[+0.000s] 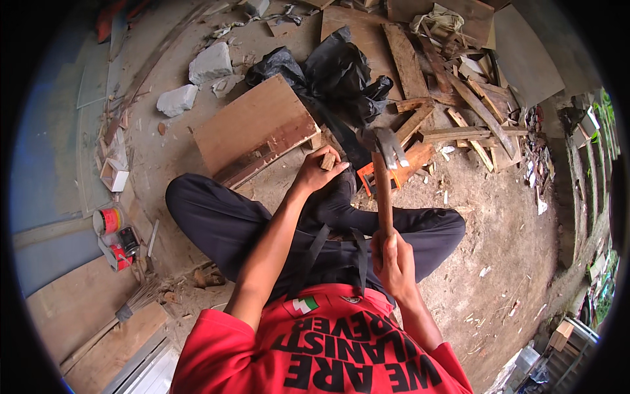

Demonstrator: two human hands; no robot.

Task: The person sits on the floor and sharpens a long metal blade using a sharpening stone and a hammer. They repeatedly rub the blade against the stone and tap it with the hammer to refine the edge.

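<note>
My right hand is wrapped round the lower end of the wooden handle of a claw hammer. The hammer stands raised, its metal head away from me and its claw to the right. In my closed left hand is a small piece of wood, its end showing between thumb and fingers. This hand is just above my crossed feet, next to the near corner of a wooden box-like panel lying on the ground. An orange-framed tool, perhaps a saw, lies partly hidden behind the hammer handle.
Black plastic sheeting lies beyond the panel. Scrap boards are heaped at the far right, some propped on others. Pale broken blocks sit at the far left. Paint cans and a broom-like bundle lie at my left.
</note>
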